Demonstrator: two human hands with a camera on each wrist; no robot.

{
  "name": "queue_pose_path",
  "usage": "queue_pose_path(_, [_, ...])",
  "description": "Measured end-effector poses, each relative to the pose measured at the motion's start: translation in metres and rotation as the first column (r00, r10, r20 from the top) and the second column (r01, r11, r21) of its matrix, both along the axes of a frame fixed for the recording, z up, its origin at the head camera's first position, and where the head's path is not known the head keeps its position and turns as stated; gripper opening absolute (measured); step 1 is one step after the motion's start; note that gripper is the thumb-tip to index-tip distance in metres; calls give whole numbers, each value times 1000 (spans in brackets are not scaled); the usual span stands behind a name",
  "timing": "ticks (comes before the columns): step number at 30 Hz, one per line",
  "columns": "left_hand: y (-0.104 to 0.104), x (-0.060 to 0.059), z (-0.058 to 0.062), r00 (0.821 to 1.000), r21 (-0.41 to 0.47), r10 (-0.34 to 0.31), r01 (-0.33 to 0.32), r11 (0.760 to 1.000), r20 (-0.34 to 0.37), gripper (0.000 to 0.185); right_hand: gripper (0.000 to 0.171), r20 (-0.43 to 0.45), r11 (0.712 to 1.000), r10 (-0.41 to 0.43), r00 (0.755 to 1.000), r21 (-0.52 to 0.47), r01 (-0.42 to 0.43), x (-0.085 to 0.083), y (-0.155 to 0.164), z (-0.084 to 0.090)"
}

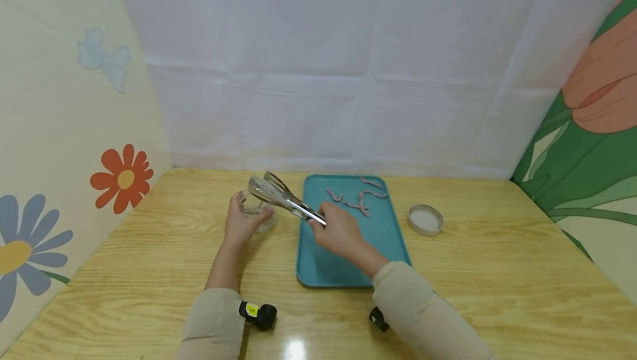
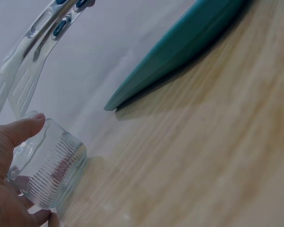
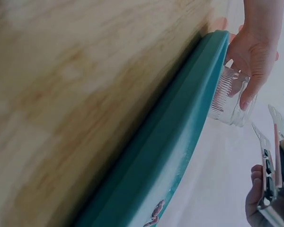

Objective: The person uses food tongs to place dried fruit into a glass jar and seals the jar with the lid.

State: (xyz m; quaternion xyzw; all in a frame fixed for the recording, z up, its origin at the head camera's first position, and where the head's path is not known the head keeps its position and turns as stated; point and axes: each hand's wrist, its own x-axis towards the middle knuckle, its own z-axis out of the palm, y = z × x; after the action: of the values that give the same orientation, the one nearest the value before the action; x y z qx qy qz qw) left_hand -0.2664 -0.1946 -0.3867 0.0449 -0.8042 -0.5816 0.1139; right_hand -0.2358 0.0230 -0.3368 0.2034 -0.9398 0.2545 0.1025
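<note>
My left hand (image 1: pixel 241 224) grips a clear ribbed glass jar (image 2: pixel 52 165) around its side, thumb near the rim. Through the ribbed wall a reddish patch shows inside the jar. My right hand (image 1: pixel 339 230) holds metal tongs (image 1: pixel 288 201) by the handles, their slotted ends over the jar's mouth and spread apart. Whether anything sits between those ends I cannot tell. Several thin pinkish, worm-like strips (image 1: pixel 374 193) lie on the far half of a teal tray (image 1: pixel 333 269), beneath and beyond my right hand.
A round, shallow lid (image 1: pixel 425 220) lies on the wooden table (image 1: pixel 478 282) to the right of the tray. White cloth (image 1: pixel 318 100) hangs behind the table. Printed flower panels (image 1: pixel 40 128) stand on both sides. Each sleeve bears a black wrist camera (image 1: pixel 259 314).
</note>
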Motion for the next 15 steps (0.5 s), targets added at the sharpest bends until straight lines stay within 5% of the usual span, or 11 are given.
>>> queue_pose_path(7, [-1,0,-1,1000,11,-18,18,1000,12,94,19,28,997,22,999,-74,-20,1,7,6])
queue_pose_path(15, [0,0,0,1000,2,-4,4,1000,21,94,20,-51,992,-45,998,-123,39,1,25,11])
